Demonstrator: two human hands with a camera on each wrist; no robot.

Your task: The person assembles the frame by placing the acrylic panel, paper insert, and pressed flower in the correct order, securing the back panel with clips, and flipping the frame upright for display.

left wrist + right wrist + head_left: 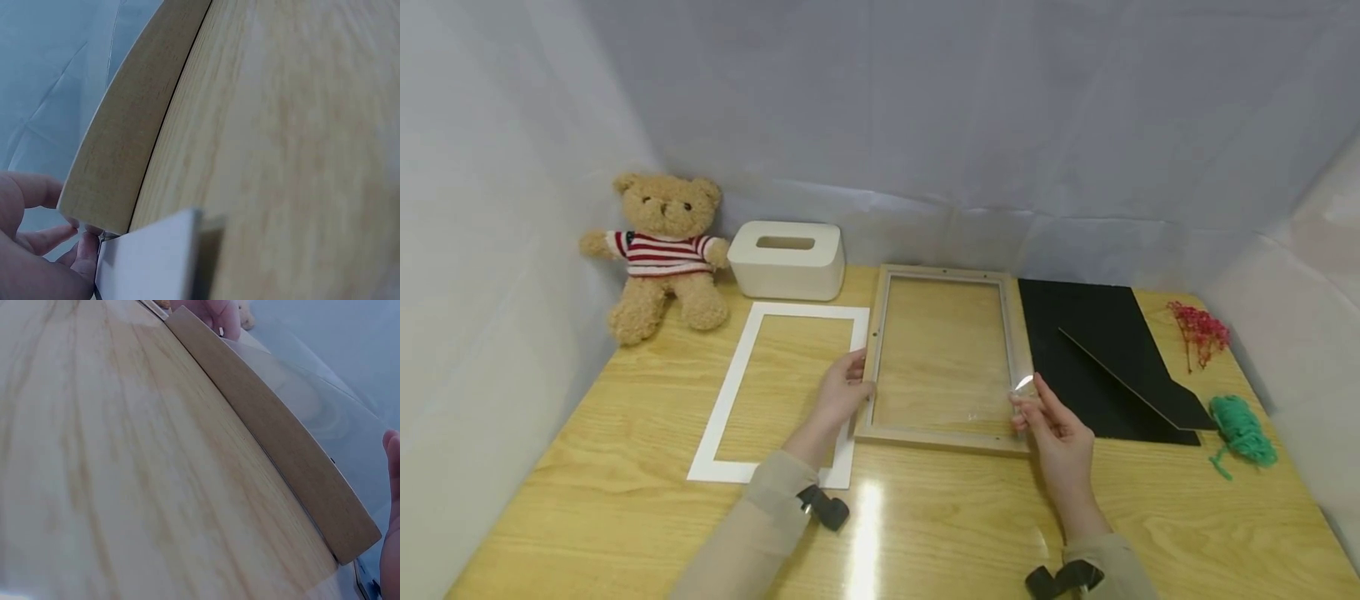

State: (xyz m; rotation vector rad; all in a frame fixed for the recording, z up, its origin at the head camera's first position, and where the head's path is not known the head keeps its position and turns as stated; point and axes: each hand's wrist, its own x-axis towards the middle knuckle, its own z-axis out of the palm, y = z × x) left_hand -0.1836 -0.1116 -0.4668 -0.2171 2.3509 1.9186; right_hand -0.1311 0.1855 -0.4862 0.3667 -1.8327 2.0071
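Observation:
A light wooden picture frame [868, 408] lies flat at the middle of the table, its inner channel facing up. Over its opening is a clear sheet [1024, 384], with a bright glint at its right edge. My right hand [1060, 442] pinches that edge between thumb and fingers, above the frame's lower right side. At the left side of the frame, my left hand [838, 392] holds the wooden edge with bent fingers. In the left wrist view, the fingers [44, 240] bend around the frame's end, close to a white mat board [147, 259].
The white mat board [722, 408] lies left of the frame, under the left forearm. Black backing board [1075, 321] with a raised flap lies right. Behind are a teddy bear [662, 250] and tissue box [790, 262]; pink dried flowers [1201, 329] and green yarn [1243, 431] sit far right.

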